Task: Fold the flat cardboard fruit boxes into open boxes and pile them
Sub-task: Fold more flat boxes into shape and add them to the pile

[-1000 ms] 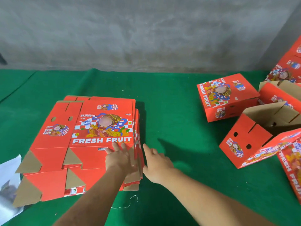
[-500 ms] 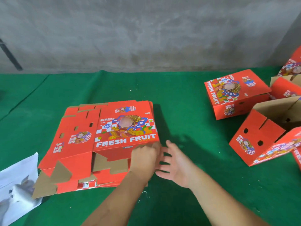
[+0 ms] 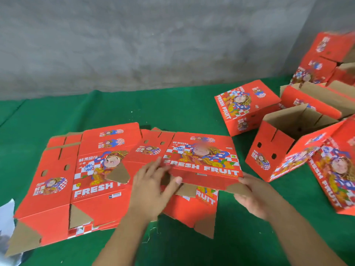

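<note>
Top blank (image 3: 201,162) is now off the stack (image 3: 76,181) and slid right, near centre of the green surface (image 3: 172,108); a second ago it lay flush on the pile. So the pick is done, opening it up comes next. My left hand (image 3: 151,191) pinches its near-left edge, thumb under, fingers (image 3: 153,167) on top. My right hand (image 3: 255,196) grips the near-right corner, fingers curled. Right side: folded boxes (image 3: 247,104) in a loose heap; the open one (image 3: 292,135) lies tipped and looks empty.
</note>
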Motion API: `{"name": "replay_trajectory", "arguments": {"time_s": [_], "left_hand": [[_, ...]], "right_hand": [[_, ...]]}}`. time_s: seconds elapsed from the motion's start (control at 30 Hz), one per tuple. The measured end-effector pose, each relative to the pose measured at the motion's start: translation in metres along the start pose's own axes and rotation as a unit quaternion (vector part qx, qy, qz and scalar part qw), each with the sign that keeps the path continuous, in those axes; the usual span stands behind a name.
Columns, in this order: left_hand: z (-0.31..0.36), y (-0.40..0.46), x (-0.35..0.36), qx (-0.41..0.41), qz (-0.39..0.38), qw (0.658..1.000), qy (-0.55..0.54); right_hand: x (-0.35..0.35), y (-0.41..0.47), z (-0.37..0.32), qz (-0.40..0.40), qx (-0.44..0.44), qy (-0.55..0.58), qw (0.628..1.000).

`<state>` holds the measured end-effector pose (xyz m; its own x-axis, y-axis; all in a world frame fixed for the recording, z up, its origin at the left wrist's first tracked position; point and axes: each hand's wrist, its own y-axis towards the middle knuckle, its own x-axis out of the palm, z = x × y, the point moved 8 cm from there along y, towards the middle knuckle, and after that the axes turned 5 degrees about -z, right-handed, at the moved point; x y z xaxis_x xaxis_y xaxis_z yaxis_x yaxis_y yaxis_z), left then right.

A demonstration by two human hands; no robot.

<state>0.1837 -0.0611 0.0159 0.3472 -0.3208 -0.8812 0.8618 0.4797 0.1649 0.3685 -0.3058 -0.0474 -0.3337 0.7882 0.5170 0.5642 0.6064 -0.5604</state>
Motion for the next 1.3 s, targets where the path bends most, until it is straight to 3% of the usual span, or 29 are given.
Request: {"name": "replay_trajectory", "arguments": {"time_s": [0.07,0.17,0.23,0.27,0.33,0.4,0.5,0.53,0.77,0.87,1.0,1.13,1.3], "left_hand": [[-0.066,0.001,-0.007,-0.113,0.034,0.993,-0.015],[-0.143,-0.01,0.015,-0.263,-0.082,0.961,-0.005],[-0.156,-0.012,0.035,-0.264,-0.151,0.951,0.051],[-0.153,-0.008,0.038,-0.256,-0.142,0.955,0.046],[-0.146,0.001,0.034,-0.284,-0.067,0.952,-0.091],[-0.145,0.006,0.036,-0.347,0.002,0.894,-0.284],[-0.152,0.009,0.056,-0.439,0.037,0.735,-0.516],[-0.152,0.011,0.058,-0.445,0.038,0.711,-0.543],[-0.144,0.037,0.05,-0.415,-0.063,0.792,-0.444],[-0.137,0.051,0.046,-0.385,-0.036,0.827,-0.408],[-0.151,0.059,0.028,-0.367,0.062,0.815,-0.444],[-0.219,0.035,-0.015,-0.424,0.153,0.825,-0.342],[-0.241,0.005,-0.024,-0.504,0.132,0.832,-0.189]], "right_hand": [[-0.012,-0.002,0.004,0.018,0.028,0.02,0.999],[-0.021,-0.001,0.006,0.037,0.021,0.009,0.999],[-0.032,0.001,0.009,0.065,0.017,-0.006,0.998],[-0.04,0.002,0.011,0.088,0.016,-0.02,0.996],[-0.055,0.009,0.019,0.112,0.016,-0.038,0.993],[-0.065,0.012,0.028,0.117,0.017,-0.055,0.992],[-0.07,0.006,0.037,0.111,0.024,-0.081,0.99],[-0.071,0.002,0.038,0.104,0.021,-0.082,0.991],[-0.103,-0.006,0.021,0.078,-0.024,-0.032,0.996],[-0.104,0.0,0.018,0.068,-0.027,-0.025,0.997],[-0.102,0.008,0.009,0.078,-0.049,0.006,0.996],[-0.101,0.015,0.004,0.083,-0.042,0.0,0.996],[-0.098,0.025,0.012,0.087,-0.028,-0.016,0.996]]}}
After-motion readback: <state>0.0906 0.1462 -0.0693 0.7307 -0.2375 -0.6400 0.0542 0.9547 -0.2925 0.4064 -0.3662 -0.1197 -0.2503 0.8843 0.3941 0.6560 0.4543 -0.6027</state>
